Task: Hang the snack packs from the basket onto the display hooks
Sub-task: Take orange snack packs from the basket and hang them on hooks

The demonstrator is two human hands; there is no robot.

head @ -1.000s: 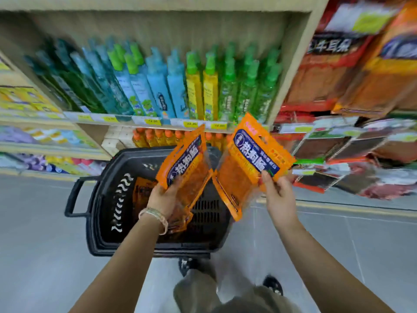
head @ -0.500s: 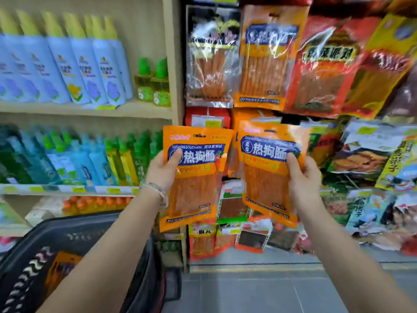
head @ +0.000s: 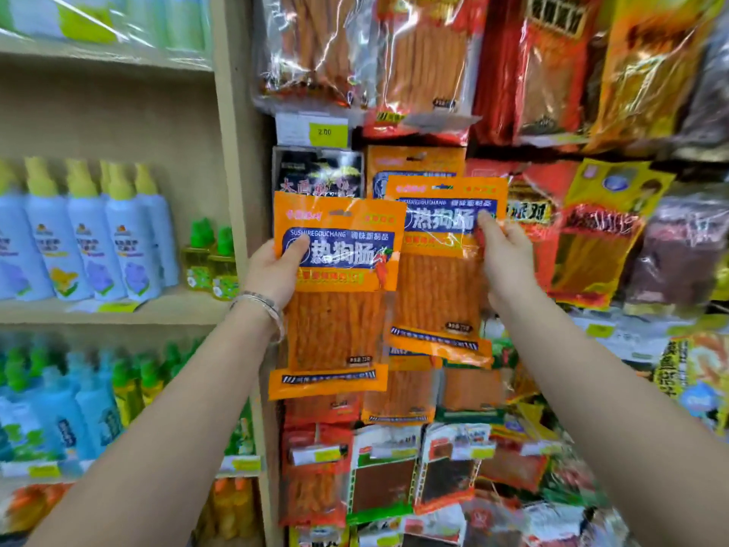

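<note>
head view: the left hand [head: 272,270] pinches one flat orange plastic snack pack [head: 335,294], thumb on its front. the right hand [head: 507,260] pinches a second orange snack pack [head: 442,266], held up before the hanging packs [head: 414,163].

**Both packs up off the basket and at the display wall!**

A second ago the left hand [head: 276,270] and right hand [head: 507,258] held their packs tilted, low over the black basket. Now both arms have swung right and lifted, and the basket has dropped out of view. The left orange snack pack [head: 335,309] has straightened upright and its top now covers the foot of a black pack [head: 319,173]. The right orange snack pack [head: 438,278] has gone higher still, its top edge across a matching hanging orange pack [head: 414,163]. Just apart half a second ago, the two packs now overlap at their inner edges, left one in front.
</note>
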